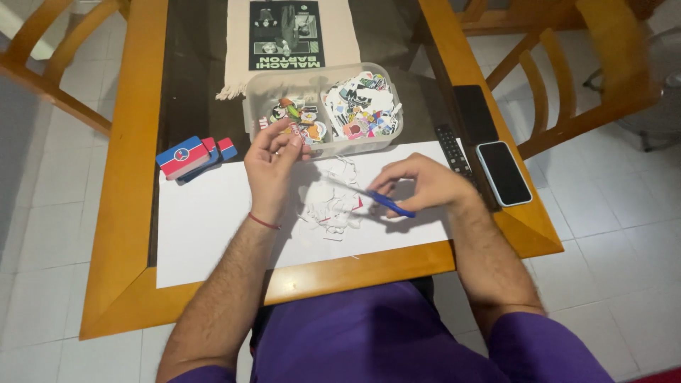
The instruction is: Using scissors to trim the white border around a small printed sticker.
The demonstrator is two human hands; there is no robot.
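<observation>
1. Fingers (289, 139) of left hand (273, 167) pressed together, pinching a small colourful paper sticker (296, 132) just over the near rim of the clear plastic two-compartment tub (252, 106).
2. Right hand (418, 183) curled shut round blue-handled scissors (383, 201); blades point left, over a heap of white paper offcuts (330, 206). Blade tips hard to make out vs. the white scraps.
3. Big white paper sheet (206, 227) lies under both hands; its near edge sits close to the table's front rim. Open room on the sheet left of the left hand.
4. Tub stands just past the sheet's far edge, both compartments full of cut stickers; single ones too small to tell apart.
5. Left of tub: fanned stack of blue-and-red cards (190, 157), partly on the sheet.
6. Right side: black remote control (451, 149), black slab (474, 113), white-cased phone (504, 172), near the table's right edge.
7. Far end: cream fringed cloth runner (340, 35) w/ dark printed card (286, 34), cut off at top.
8. Wooden-framed dark glass table (128, 213); white tiled floor (610, 234); wooden chairs (567, 85) both sides, partly out of frame.
</observation>
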